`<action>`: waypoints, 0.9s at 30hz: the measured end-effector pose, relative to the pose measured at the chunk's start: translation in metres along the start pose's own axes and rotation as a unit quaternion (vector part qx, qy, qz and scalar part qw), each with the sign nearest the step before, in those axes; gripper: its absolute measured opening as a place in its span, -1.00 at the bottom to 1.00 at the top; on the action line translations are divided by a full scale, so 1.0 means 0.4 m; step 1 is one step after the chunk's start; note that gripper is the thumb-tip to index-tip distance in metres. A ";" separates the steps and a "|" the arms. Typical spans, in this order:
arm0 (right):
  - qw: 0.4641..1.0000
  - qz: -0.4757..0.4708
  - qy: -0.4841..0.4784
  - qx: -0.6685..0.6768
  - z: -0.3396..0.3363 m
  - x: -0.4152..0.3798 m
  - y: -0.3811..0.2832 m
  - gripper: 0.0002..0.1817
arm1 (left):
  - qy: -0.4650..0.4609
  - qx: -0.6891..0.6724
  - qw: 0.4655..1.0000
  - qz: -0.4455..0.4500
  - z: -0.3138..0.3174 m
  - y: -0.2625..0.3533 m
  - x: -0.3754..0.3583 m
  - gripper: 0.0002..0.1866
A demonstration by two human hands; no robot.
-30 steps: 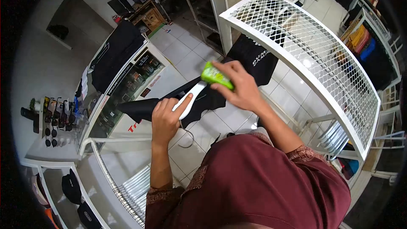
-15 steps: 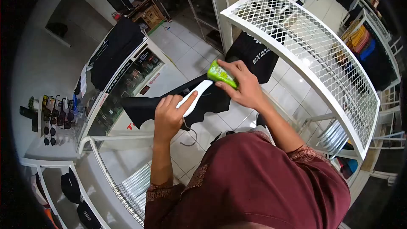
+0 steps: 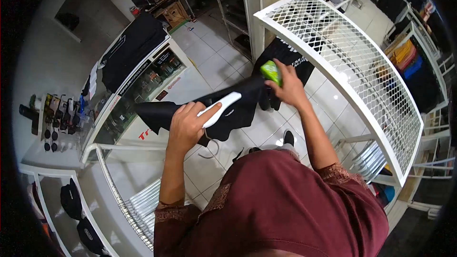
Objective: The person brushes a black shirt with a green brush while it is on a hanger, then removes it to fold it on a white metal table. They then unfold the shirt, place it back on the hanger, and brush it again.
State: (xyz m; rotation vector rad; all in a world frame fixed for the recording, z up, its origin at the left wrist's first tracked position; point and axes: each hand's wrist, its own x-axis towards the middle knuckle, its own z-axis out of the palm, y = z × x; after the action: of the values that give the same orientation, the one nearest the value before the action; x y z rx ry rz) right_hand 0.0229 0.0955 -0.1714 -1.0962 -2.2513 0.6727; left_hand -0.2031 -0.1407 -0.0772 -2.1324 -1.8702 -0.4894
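Observation:
My left hand [image 3: 186,124] is closed around a white clothes hanger [image 3: 221,108], index finger stretched along it. Its metal hook [image 3: 212,151] curves out below that hand. Black cloth [image 3: 238,116] drapes beneath and beyond the hanger, with a scalloped lower edge. In my right hand [image 3: 290,85] is a small green patterned block [image 3: 271,72], gripped between thumb and fingers; what kind of thing it is, I cannot tell. The block sits close to the cloth's right end, apart from the hanger's tip.
A white mesh rack [image 3: 342,47] curves along the right, with a black printed garment [image 3: 290,57] beneath it. To the left stands a glass display case [image 3: 143,83] with black clothing [image 3: 135,50] on top. Sunglasses [image 3: 59,119] line the wall, and black caps [image 3: 71,199] sit lower left.
My right hand has moved right and up with the green block, away from the hanger's tip. The left hand keeps its hold, and the view has shifted slightly.

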 end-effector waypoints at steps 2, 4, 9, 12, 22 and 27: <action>1.000 0.012 -0.007 -0.006 -0.019 0.006 0.048 -0.26 | 0.023 -0.108 0.994 -0.015 0.005 -0.021 -0.014 -0.41; 0.990 -0.111 -0.022 0.079 -0.040 0.006 0.036 -0.30 | 0.046 -0.142 0.988 -0.030 -0.002 -0.028 0.003 -0.61; 0.872 -0.095 -0.348 0.331 -0.052 -0.026 -0.115 -0.30 | 0.037 -0.292 0.949 -0.115 -0.002 -0.062 0.057 -0.61; 0.812 -0.119 -0.384 0.423 0.007 -0.046 -0.119 -0.08 | -0.009 -0.323 0.928 -0.185 -0.005 -0.096 0.091 -0.44; 0.884 -0.039 -0.173 0.432 0.102 -0.104 -0.222 -0.24 | 0.150 -0.445 0.797 -0.380 0.175 0.006 0.134 -0.41; 0.913 -0.066 -0.141 0.378 0.115 -0.087 -0.250 -0.40 | 0.161 -0.437 0.797 -0.385 0.211 -0.054 0.093 -0.68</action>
State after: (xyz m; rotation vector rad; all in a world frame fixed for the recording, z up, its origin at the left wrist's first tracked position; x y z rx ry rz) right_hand -0.0437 0.0035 -0.1499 -0.4749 -1.9474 1.5472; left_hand -0.2135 -0.0695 -0.1390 -1.3065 -2.4929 -2.0787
